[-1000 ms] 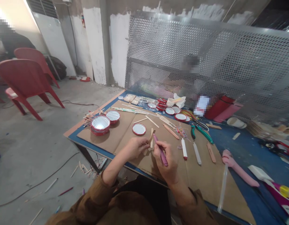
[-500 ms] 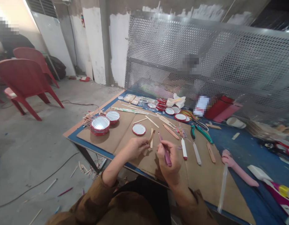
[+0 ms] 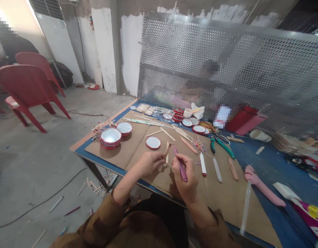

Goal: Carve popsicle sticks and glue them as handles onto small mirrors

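My left hand (image 3: 149, 163) is closed on a flat wooden craft stick (image 3: 168, 151), whose upper end looks darker brown and points up and to the right. Another pale stick (image 3: 167, 156) lies on the cardboard just behind it. In my right hand (image 3: 188, 177) is a purple marker (image 3: 183, 171), gripped like a pen. Its narrow tip points up, a short way right of the stick and apart from it. Beyond my hands lies a round white disc with a red rim (image 3: 153, 142). Peach (image 3: 188, 145), white (image 3: 202, 164) and grey markers (image 3: 217, 169) lie to the right.
A cardboard sheet (image 3: 133, 151) covers part of the blue table. Stacked red-rimmed discs (image 3: 110, 137) stand at left. Green-handled pliers (image 3: 223, 148) and a pink glue gun (image 3: 264, 187) lie at right. A perforated metal panel (image 3: 174, 51) stands behind; red chairs (image 3: 30, 86) are at left.
The purple marker and my right hand have shifted very slightly, the tip moving a little up and left. My left hand keeps its hold on the craft stick.
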The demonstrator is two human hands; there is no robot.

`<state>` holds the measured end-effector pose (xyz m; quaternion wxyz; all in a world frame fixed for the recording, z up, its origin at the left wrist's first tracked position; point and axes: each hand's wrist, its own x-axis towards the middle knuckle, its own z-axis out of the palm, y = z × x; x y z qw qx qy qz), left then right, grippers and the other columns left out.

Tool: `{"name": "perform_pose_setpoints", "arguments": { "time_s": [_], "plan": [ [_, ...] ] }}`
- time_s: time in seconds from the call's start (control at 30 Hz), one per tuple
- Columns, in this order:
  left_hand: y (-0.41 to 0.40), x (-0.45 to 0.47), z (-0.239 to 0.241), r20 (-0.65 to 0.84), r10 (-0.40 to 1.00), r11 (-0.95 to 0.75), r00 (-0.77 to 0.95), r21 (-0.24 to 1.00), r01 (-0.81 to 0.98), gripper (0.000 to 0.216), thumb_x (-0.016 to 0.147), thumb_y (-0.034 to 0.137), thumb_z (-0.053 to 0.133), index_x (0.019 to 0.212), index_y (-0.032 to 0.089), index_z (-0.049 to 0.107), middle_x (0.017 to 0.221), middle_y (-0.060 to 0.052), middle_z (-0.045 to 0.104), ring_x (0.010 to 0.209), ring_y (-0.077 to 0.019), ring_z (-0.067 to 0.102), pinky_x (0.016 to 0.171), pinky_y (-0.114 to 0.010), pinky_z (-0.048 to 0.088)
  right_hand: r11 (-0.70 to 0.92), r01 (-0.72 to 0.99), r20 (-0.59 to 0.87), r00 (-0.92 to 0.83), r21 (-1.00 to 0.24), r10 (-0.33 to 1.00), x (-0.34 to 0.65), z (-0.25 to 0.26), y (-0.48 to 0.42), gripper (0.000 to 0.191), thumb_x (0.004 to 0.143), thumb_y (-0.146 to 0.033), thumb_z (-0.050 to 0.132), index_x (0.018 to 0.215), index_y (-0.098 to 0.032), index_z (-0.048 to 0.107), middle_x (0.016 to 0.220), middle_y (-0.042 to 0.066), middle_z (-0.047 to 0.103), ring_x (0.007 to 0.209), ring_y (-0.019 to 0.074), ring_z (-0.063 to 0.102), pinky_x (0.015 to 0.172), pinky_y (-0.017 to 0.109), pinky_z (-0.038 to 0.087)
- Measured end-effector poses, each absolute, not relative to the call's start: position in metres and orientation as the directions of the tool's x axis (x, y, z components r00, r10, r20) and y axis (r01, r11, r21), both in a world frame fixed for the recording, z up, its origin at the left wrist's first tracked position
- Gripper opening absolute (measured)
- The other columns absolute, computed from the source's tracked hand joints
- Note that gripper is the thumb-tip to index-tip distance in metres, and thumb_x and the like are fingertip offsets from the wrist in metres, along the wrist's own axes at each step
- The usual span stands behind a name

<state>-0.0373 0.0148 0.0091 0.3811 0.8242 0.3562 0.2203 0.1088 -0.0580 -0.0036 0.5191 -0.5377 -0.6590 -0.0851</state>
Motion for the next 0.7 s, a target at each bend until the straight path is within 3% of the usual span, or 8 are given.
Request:
{"name": "perform_pose_setpoints", "arguments": {
  "time_s": [0.7],
  "plan": [
    [0.0142,-0.0385,0.0084,0.104,0.752,-0.443,0.651,0.811,0.382,0.020,0.083,0.023,0.047,0.065,0.015,0.052,0.051,0.006,0.045,0.052,-0.0071,0.040,0.051,-0.016,0.028,0.443,0.768,0.754,0.076,-0.461,0.653,0.1061,-0.0003,-0.0587,0.019,0.085,-0.015,0.051,0.103,-0.020,0.053,0.087,0.004,0.060,0.081,0.0136,0.059,0.076,0.027,0.049]
  ]
}}
